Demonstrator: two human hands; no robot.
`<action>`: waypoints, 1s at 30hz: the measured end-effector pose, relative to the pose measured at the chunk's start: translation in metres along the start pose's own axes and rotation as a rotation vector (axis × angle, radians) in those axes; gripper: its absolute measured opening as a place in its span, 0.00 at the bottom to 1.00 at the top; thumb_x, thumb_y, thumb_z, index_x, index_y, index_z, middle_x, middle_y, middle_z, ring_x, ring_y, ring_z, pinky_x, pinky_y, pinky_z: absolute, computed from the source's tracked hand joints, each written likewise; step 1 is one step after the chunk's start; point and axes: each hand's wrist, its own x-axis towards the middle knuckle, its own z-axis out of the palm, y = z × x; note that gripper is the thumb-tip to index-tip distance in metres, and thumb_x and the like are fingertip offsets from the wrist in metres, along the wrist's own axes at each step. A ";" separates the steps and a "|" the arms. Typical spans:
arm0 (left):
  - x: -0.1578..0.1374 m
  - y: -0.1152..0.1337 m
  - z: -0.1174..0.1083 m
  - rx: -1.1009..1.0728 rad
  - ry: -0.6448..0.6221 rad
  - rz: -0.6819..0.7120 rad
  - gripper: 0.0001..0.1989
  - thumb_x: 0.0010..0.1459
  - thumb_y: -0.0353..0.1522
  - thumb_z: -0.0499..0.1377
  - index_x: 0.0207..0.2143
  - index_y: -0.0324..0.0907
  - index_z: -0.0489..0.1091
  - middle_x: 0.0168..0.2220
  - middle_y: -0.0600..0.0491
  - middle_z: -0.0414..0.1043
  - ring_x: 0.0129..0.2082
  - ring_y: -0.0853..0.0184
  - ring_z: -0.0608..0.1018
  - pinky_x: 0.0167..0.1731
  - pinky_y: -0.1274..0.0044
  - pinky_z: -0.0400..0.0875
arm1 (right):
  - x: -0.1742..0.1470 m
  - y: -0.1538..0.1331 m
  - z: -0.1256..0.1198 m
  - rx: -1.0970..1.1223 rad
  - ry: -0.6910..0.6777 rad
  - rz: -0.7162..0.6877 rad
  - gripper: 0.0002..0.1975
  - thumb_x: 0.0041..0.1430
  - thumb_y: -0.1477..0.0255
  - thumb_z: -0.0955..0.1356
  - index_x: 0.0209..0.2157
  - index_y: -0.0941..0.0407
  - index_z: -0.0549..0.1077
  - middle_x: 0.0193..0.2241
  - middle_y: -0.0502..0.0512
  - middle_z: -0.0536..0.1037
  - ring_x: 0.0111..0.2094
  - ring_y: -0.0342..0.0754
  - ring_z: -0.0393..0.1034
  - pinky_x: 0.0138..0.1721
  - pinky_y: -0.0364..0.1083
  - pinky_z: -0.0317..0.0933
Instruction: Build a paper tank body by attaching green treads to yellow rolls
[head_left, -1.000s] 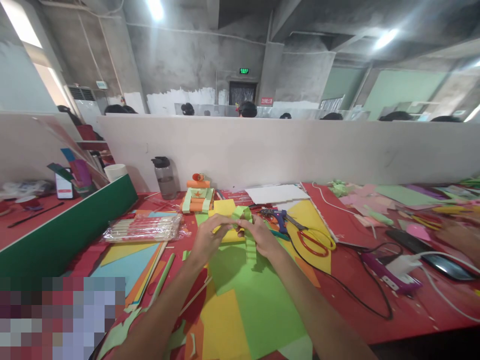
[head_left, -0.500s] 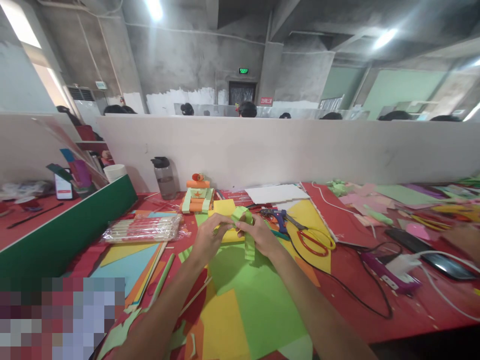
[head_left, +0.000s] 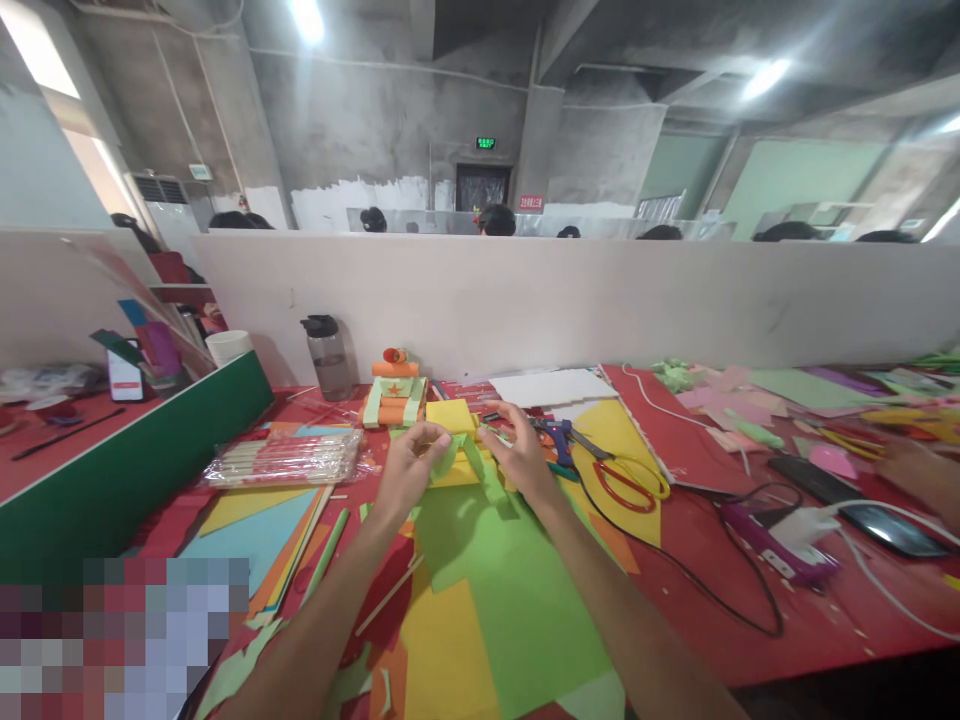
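Note:
A light green paper strip hangs folded between my hands. My left hand pinches one end of it between thumb and fingers. On the other side, my right hand has thumb and index finger spread apart beside the strip, holding nothing that I can see. Behind the strip sits a yellow folded-paper piece, partly covered by my hands. Under them lies a large green paper sheet. An orange and green paper model with a star stands just beyond my left hand.
Scissors and a blue glue gun lie right of my hands, its black cord trailing forward. Bagged sticks and coloured sheets are at left. A water bottle stands near the white partition. A purple power strip is at right.
My hands have moved apart. The right fingers have opened away from the green strip, which hangs more slanted, while the left hand keeps its pinch.

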 end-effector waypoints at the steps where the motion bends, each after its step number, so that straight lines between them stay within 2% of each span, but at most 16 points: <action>1: 0.000 -0.001 0.000 -0.016 0.006 -0.002 0.11 0.55 0.39 0.60 0.33 0.40 0.70 0.30 0.54 0.71 0.30 0.70 0.71 0.31 0.79 0.65 | -0.002 -0.003 0.001 -0.051 -0.037 -0.068 0.15 0.54 0.65 0.69 0.44 0.52 0.72 0.47 0.56 0.72 0.51 0.52 0.65 0.53 0.51 0.58; 3: 0.001 -0.004 0.001 -0.023 0.010 0.001 0.11 0.55 0.40 0.60 0.32 0.40 0.71 0.30 0.54 0.71 0.29 0.70 0.71 0.30 0.79 0.65 | -0.006 -0.010 0.003 -0.105 -0.147 -0.135 0.12 0.56 0.65 0.68 0.41 0.53 0.74 0.41 0.55 0.75 0.42 0.50 0.69 0.46 0.49 0.62; 5: 0.002 -0.006 0.002 -0.012 -0.003 0.004 0.12 0.54 0.40 0.61 0.31 0.39 0.72 0.29 0.54 0.71 0.28 0.70 0.71 0.30 0.79 0.65 | -0.010 -0.014 0.007 -0.123 -0.223 -0.143 0.11 0.56 0.64 0.68 0.40 0.53 0.75 0.35 0.55 0.76 0.35 0.49 0.69 0.39 0.47 0.63; 8: 0.003 -0.005 0.002 0.028 -0.034 0.005 0.13 0.53 0.41 0.61 0.31 0.39 0.72 0.27 0.54 0.71 0.28 0.69 0.72 0.29 0.79 0.66 | -0.013 -0.013 0.012 -0.127 -0.197 -0.147 0.09 0.56 0.63 0.69 0.34 0.53 0.76 0.31 0.54 0.76 0.30 0.49 0.68 0.34 0.46 0.62; 11: 0.001 -0.001 0.002 0.145 -0.037 0.049 0.12 0.56 0.40 0.59 0.31 0.39 0.73 0.29 0.53 0.74 0.29 0.68 0.73 0.32 0.77 0.67 | -0.013 -0.011 0.014 -0.122 -0.140 -0.163 0.09 0.56 0.63 0.68 0.31 0.53 0.76 0.30 0.54 0.77 0.31 0.50 0.69 0.33 0.46 0.62; 16: -0.002 0.004 0.004 0.300 -0.023 0.144 0.11 0.58 0.39 0.57 0.31 0.41 0.72 0.28 0.54 0.74 0.30 0.67 0.74 0.34 0.76 0.66 | -0.014 -0.014 0.013 -0.123 -0.116 -0.173 0.09 0.59 0.64 0.67 0.35 0.52 0.77 0.32 0.54 0.79 0.34 0.51 0.72 0.33 0.46 0.62; 24: 0.002 -0.006 0.005 0.077 -0.010 0.041 0.13 0.54 0.41 0.61 0.31 0.40 0.72 0.29 0.53 0.75 0.30 0.67 0.75 0.33 0.77 0.68 | -0.012 -0.010 0.011 -0.085 -0.169 -0.105 0.10 0.58 0.64 0.67 0.32 0.53 0.79 0.30 0.55 0.79 0.33 0.52 0.72 0.31 0.46 0.63; 30: 0.003 -0.006 0.003 0.069 -0.032 0.016 0.13 0.54 0.42 0.61 0.31 0.39 0.71 0.28 0.53 0.73 0.29 0.69 0.73 0.31 0.78 0.67 | -0.013 -0.011 0.012 -0.069 -0.161 -0.078 0.09 0.56 0.64 0.68 0.33 0.53 0.77 0.31 0.55 0.79 0.33 0.51 0.73 0.32 0.46 0.64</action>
